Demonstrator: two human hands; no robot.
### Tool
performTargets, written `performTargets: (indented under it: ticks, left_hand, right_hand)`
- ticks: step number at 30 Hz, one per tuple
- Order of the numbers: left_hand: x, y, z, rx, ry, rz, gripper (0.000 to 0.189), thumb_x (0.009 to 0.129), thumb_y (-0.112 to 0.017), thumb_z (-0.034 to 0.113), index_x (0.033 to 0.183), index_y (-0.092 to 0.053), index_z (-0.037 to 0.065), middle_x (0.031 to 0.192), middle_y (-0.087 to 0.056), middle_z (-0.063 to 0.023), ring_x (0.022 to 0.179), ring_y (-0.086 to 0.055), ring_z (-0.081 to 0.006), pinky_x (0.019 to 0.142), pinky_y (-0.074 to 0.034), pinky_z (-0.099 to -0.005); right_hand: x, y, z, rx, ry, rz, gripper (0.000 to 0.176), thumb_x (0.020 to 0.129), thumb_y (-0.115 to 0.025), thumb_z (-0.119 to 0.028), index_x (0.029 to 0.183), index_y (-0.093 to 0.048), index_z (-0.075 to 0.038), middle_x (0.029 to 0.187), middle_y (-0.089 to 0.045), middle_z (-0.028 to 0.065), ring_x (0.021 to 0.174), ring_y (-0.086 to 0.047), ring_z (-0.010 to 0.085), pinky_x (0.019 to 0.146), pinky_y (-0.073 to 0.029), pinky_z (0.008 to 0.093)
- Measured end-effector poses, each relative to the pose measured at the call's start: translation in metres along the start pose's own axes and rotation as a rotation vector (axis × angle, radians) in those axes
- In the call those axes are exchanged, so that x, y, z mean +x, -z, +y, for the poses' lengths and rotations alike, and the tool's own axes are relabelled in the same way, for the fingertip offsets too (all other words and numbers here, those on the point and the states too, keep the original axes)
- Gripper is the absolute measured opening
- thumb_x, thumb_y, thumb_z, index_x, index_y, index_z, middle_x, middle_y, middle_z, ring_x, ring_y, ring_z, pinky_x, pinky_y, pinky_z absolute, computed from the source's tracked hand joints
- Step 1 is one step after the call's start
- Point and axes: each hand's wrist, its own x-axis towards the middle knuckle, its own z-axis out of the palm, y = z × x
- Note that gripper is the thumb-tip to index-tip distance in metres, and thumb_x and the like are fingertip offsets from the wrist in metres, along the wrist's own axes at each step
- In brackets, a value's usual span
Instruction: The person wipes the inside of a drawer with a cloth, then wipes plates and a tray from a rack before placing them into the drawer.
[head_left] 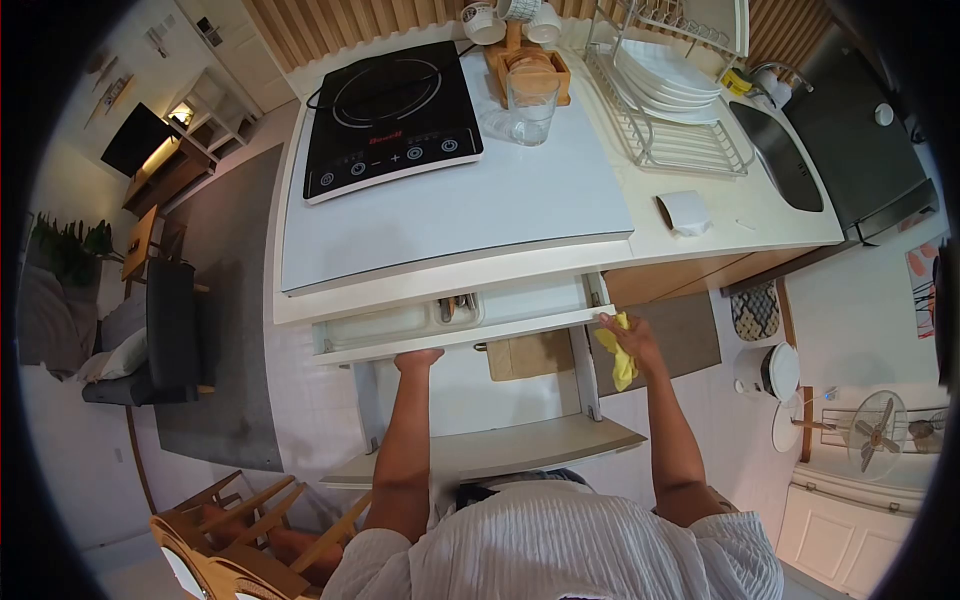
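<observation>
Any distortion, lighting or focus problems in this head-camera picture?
Head view: strong wide-angle distortion, with dark rounded corners and the upper-left door leaning; head view: a lamp glows brightly at far left, but no glare hides either hand; head view: the right hand and yellow cloth look reasonably sharp, while the left hand's fingers are mostly hidden.

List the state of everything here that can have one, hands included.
Upper drawer: open
Lower drawer: open
Left hand: at the upper drawer's front, grip hidden
Right hand: holding yellow cloth, at the upper drawer's corner
Yellow cloth: bunched
Cooktop: bare, power unclear
Glass: upright
Plates: stacked in dish rack
TV: screen dark
</observation>
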Motion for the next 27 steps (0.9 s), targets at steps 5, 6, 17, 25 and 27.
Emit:
performTargets:
  ticks: [5,6,17,25,27]
  left_hand:
    - [-0.008,0.028,0.022,0.058,0.059,-0.04,0.06,0.083,-0.036,0.046,0.139,-0.03,0.022,0.146,-0.026,-0.0018,0.133,-0.024,-0.023,0.11,-0.019,-0.0338]
    - [-0.008,0.032,0.025,0.068,0.061,-0.044,0.061,0.083,-0.035,0.046,0.139,-0.03,0.022,0.146,-0.026,-0.002,0.133,-0.024,-0.0229,0.11,-0.019,-0.0337]
    - [-0.022,0.08,0.05,0.214,0.121,-0.215,0.061,0.085,-0.03,0.043,0.139,-0.028,0.016,0.146,-0.024,-0.0041,0.134,-0.023,-0.0226,0.111,-0.018,-0.033]
    - [0.023,0.085,0.043,0.395,0.032,-0.335,0.041,0.077,-0.042,0.032,0.116,-0.053,0.024,0.128,-0.048,0.0,0.118,-0.044,-0.0255,0.097,-0.038,-0.0368]
    - [0.049,0.075,0.04,0.505,0.084,-0.355,0.05,0.083,-0.046,0.027,0.133,-0.041,0.022,0.13,-0.047,0.0008,0.119,-0.043,-0.0156,0.091,-0.042,-0.0317]
  right_hand:
    - [0.01,-0.014,0.003,0.263,0.034,0.013,0.034,0.077,-0.072,-0.03,0.079,-0.06,0.002,0.067,-0.058,0.0029,0.058,-0.051,0.0089,0.051,-0.042,0.0262]
    - [0.013,-0.017,0.006,0.264,0.036,0.014,0.034,0.077,-0.072,-0.03,0.079,-0.06,0.002,0.067,-0.058,0.0029,0.058,-0.051,0.0089,0.051,-0.042,0.0262]
    - [0.018,-0.032,0.005,0.582,0.025,0.072,0.019,0.074,-0.074,-0.014,0.081,-0.061,-0.002,0.072,-0.058,0.0028,0.059,-0.053,0.0109,0.051,-0.044,0.0276]
    - [0.036,-0.039,-0.004,0.905,0.047,-0.011,0.015,0.077,-0.067,-0.007,0.089,-0.06,-0.001,0.08,-0.061,0.0048,0.065,-0.059,0.014,0.055,-0.048,0.0282]
    - [0.04,-0.04,-0.012,0.939,0.045,-0.121,0.019,0.077,-0.067,-0.009,0.093,-0.059,-0.001,0.081,-0.061,0.0049,0.065,-0.059,0.0138,0.056,-0.049,0.0284]
